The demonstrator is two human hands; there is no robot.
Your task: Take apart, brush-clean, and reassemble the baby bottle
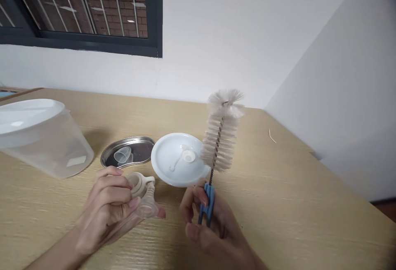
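My right hand is closed round the blue handle of a bottle brush, which stands upright with its white bristles above a white round plate. My left hand pinches a clear silicone nipple just above the wooden table. A beige collar ring lies right behind those fingers. On the plate rest small white parts.
A kidney-shaped steel tray holding a small clear cup lies left of the plate. A large translucent plastic tub with a white lid stands at the far left. White walls close the table's back and right side; a window is upper left.
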